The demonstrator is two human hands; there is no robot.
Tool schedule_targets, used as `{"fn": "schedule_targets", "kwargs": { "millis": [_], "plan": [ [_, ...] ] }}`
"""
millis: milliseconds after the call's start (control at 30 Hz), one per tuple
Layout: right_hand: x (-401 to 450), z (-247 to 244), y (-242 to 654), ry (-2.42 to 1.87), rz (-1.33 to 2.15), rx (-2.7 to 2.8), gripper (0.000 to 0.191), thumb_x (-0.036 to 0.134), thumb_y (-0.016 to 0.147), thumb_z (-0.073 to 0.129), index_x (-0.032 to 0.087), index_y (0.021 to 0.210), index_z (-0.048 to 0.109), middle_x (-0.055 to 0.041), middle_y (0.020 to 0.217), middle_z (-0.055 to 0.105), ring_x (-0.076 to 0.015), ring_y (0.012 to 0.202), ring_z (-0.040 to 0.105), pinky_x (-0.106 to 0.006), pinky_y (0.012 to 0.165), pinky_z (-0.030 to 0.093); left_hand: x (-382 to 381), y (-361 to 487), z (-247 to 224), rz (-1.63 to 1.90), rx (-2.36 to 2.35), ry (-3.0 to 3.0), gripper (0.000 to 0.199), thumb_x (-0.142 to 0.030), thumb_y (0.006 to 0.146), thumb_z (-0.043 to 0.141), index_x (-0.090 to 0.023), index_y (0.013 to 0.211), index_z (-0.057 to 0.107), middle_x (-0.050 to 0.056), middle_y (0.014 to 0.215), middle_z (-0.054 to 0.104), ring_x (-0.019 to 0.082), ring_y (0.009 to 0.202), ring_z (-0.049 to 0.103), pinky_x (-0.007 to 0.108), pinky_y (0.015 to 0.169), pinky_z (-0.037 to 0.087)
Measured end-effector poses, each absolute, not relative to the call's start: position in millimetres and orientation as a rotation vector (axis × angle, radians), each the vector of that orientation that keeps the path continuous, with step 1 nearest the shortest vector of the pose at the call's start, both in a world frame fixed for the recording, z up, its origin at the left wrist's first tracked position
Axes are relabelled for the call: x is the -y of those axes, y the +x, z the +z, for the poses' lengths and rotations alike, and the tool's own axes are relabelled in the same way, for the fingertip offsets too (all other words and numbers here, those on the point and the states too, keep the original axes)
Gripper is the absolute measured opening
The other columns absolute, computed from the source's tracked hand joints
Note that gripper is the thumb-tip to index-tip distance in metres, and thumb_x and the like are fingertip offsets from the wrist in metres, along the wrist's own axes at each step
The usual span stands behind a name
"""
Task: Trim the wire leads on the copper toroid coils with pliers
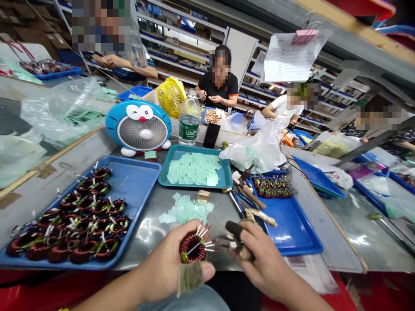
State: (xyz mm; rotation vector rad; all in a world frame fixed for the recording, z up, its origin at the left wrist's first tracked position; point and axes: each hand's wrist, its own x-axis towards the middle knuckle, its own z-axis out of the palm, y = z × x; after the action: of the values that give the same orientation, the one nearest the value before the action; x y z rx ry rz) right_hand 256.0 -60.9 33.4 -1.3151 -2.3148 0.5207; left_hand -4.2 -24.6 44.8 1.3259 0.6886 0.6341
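My left hand (168,263) is closed around a toroidal coil (192,248) wound with dark red wire. Several white-sleeved leads with reddish tips stick out of the coil toward the right. A worn greenish wrap (190,278) covers part of my left thumb. Just right of the leads, my right hand (259,255) grips a dark-handled tool (235,230) that looks like pliers. Motion blurs its working end, which appears apart from the coil. Beyond my hands, pale green paper slips (188,209) lie loose on the metal bench (147,229).
At left, a blue tray (138,172) holds rows of similar coils (84,224). A teal tray (160,179) carries more slips. Hand tools (238,201) lie beside another blue tray (292,242) with small parts. A blue fan (142,125) and water bottle (189,121) stand behind. Co-workers sit beyond.
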Motion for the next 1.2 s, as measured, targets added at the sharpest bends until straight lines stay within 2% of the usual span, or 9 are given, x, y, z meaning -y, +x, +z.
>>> {"fn": "schedule_targets", "kwargs": {
  "millis": [100,333,533,633,767,933,1067,1200],
  "plan": [
    [60.2,41.2,263.9,-1.332,0.457,2.349,0.019,0.014,0.094,0.057,0.024,0.110,0.054,-0.0104,0.117,0.058,-0.0252,0.099,0.058,-0.037,0.081,0.047,22.9,-5.1,49.4,0.588,-0.694,1.340,0.031,-0.034,0.082,0.076,-0.020,0.091,0.049,-0.006,0.078,0.044,0.012,0.069,0.037,0.024,0.061,0.034],
    [51.5,53.4,271.3,-1.264,0.389,2.482,0.012,0.012,0.086,0.057,0.023,0.090,0.054,-0.0059,0.095,0.059,-0.0229,0.081,0.052,-0.034,0.069,0.038,22.1,-2.2,53.9,0.513,-0.688,1.450,0.028,-0.026,0.078,0.074,-0.022,0.084,0.047,-0.007,0.075,0.044,0.011,0.066,0.037,0.025,0.058,0.034],
    [46.2,57.7,261.8,-1.159,1.029,2.413,0.007,0.024,0.092,0.065,0.023,0.090,0.058,0.0015,0.082,0.055,-0.0163,0.075,0.053,-0.028,0.068,0.038,27.8,-7.3,54.7,0.540,-0.601,1.552,0.032,-0.027,0.071,0.075,-0.022,0.083,0.046,-0.007,0.075,0.042,0.012,0.065,0.037,0.024,0.057,0.034],
    [49.7,50.3,250.6,-1.213,1.130,2.271,0.011,0.029,0.095,0.066,0.022,0.092,0.058,0.0011,0.085,0.055,-0.0162,0.079,0.055,-0.028,0.071,0.041,26.7,-10.2,53.9,0.576,-0.659,1.552,0.031,-0.028,0.073,0.074,-0.023,0.084,0.045,-0.007,0.074,0.044,0.011,0.064,0.037,0.024,0.057,0.034],
    [51.1,45.7,247.9,-1.269,1.039,2.318,0.013,0.029,0.095,0.069,0.022,0.098,0.058,-0.0013,0.095,0.056,-0.0183,0.088,0.055,-0.030,0.076,0.042,20.3,-12.1,53.7,0.575,-0.721,1.584,0.033,-0.027,0.074,0.074,-0.024,0.085,0.043,-0.009,0.070,0.043,0.011,0.061,0.035,0.023,0.055,0.033],
    [44.2,56.4,260.5,-1.277,0.925,2.424,0.014,0.030,0.095,0.069,0.023,0.095,0.058,-0.0019,0.097,0.057,-0.0189,0.089,0.055,-0.031,0.075,0.044,11.8,-13.1,56.2,0.510,-0.724,1.687,0.039,-0.038,0.077,0.075,-0.025,0.090,0.041,-0.009,0.070,0.046,0.011,0.059,0.038,0.023,0.053,0.031],
    [37.0,77.0,277.0,-1.369,0.739,2.540,0.013,0.027,0.097,0.068,0.023,0.095,0.056,-0.0042,0.104,0.059,-0.0213,0.094,0.056,-0.034,0.079,0.045,4.8,-15.0,61.9,0.437,-0.782,1.868,0.036,-0.032,0.074,0.076,-0.025,0.092,0.046,-0.008,0.071,0.052,0.013,0.059,0.042,0.024,0.056,0.033],
    [32.7,94.4,280.0,-1.353,0.724,2.658,0.011,0.028,0.097,0.068,0.024,0.098,0.057,-0.0033,0.100,0.059,-0.0211,0.090,0.058,-0.034,0.076,0.046,-2.8,-14.5,66.0,0.442,-0.803,2.073,0.034,-0.029,0.071,0.078,-0.024,0.093,0.052,-0.005,0.078,0.058,0.015,0.066,0.050,0.025,0.061,0.034]
  ]
}}
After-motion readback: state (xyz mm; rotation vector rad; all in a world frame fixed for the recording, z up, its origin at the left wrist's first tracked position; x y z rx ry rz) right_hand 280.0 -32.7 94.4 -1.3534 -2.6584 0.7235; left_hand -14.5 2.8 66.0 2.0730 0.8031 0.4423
